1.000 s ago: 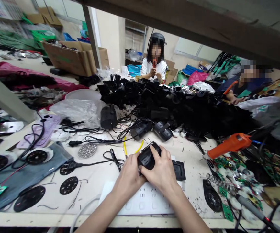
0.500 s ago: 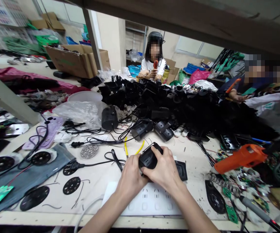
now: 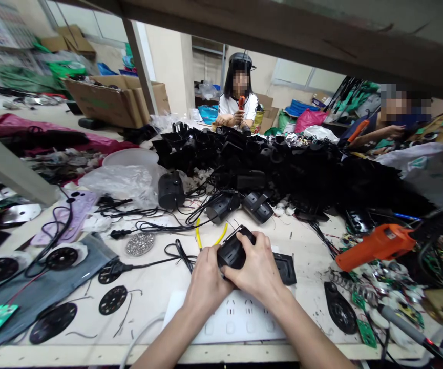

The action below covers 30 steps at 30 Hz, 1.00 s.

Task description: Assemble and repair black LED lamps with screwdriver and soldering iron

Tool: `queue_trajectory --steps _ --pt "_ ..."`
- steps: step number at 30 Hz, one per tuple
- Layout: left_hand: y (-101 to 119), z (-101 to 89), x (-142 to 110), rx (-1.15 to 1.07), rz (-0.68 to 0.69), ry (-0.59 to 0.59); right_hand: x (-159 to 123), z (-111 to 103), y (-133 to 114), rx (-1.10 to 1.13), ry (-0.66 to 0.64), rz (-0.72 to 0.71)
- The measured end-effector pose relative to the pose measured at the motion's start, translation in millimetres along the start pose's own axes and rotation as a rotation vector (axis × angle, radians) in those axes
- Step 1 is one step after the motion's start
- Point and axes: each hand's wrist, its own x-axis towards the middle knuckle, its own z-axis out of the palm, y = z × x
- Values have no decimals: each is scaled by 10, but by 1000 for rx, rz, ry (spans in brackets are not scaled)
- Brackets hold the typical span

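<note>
Between my two hands is a black plastic housing [image 3: 232, 252] with small slots in its face, held just above the bench. My left hand [image 3: 209, 274] is closed round its left and lower side. My right hand [image 3: 258, 264] grips it from the right, fingers over the top and thumb across the front. Both hands hide its underside. A flat black plastic cover [image 3: 285, 268] lies right of my right hand. Yellow-handled pliers [image 3: 198, 234] lie behind my left hand, partly covered. Beneath my wrists sits a white power strip [image 3: 227, 325].
A heap of black housings [image 3: 294, 169] fills the back of the bench. An orange electric screwdriver [image 3: 377, 247] hangs over circuit boards on the right, near a soldering iron [image 3: 405, 325]. Round black discs [image 3: 112, 300] lie on the left. Two people sit across the bench.
My hands keep the same grip on the black housing. The view has shifted slightly. The orange screwdriver has swung a little, and the person at far right has moved their arm.
</note>
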Motion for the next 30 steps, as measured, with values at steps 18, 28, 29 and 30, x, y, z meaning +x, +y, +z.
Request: queue_trajectory --steps 18,28,29,30 --pt "40 -61 22 20 -106 -88 15 -361 578 15 401 158" --pt "65 -376 3 42 65 -72 121 -350 909 -164 292 182" --pt "73 -464 1 47 139 -40 70 -419 780 -104 337 92" --pt "78 -551 4 54 201 -10 -18 -494 629 -3 375 -29"
